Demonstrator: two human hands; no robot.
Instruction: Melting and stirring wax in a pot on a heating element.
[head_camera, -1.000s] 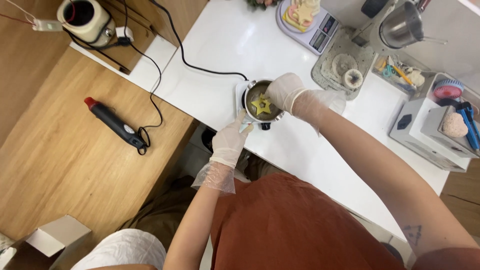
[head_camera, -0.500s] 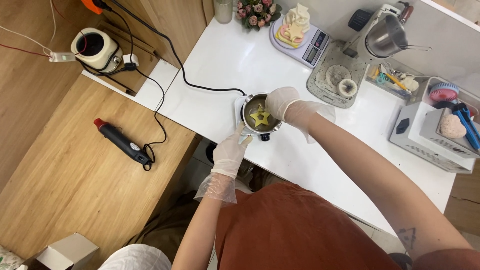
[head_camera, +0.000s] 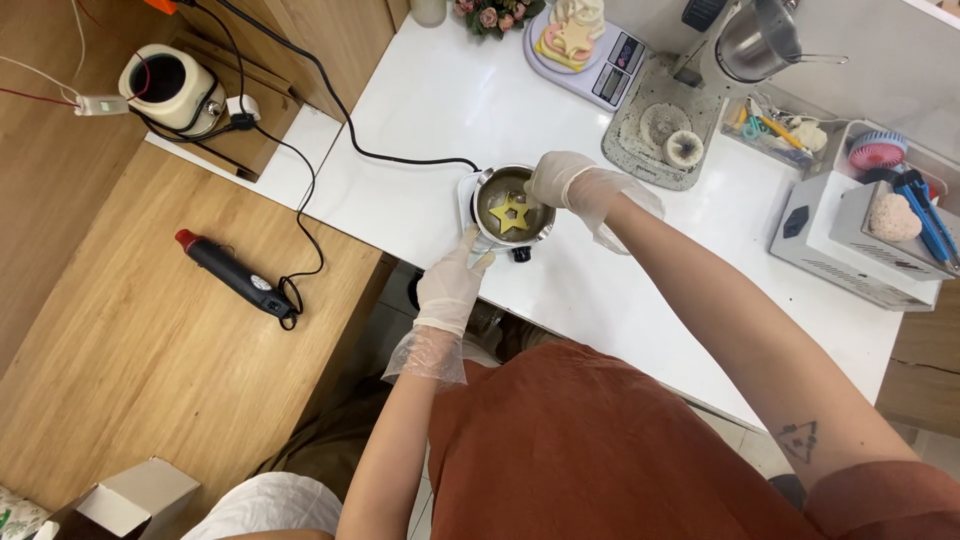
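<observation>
While left hand (head_camera: 452, 283) grips pot (head_camera: 512, 212) | right hand (head_camera: 562, 180) fingers' hold hidden | star (head_camera: 511, 213) inside

White table (head_camera: 420, 110) with scale (head_camera: 590, 50), pot (head_camera: 512, 210), perhaps a tray (head_camera: 660, 140)

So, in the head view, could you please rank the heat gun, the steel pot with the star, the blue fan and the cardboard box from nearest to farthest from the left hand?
1. Steel pot: touching the left hand, just above it on the white table.
2. Heat gun: to its left, on the wooden surface.
3. Cardboard box: bottom left corner.
4. Blue fan: far right, upper edge.
</observation>
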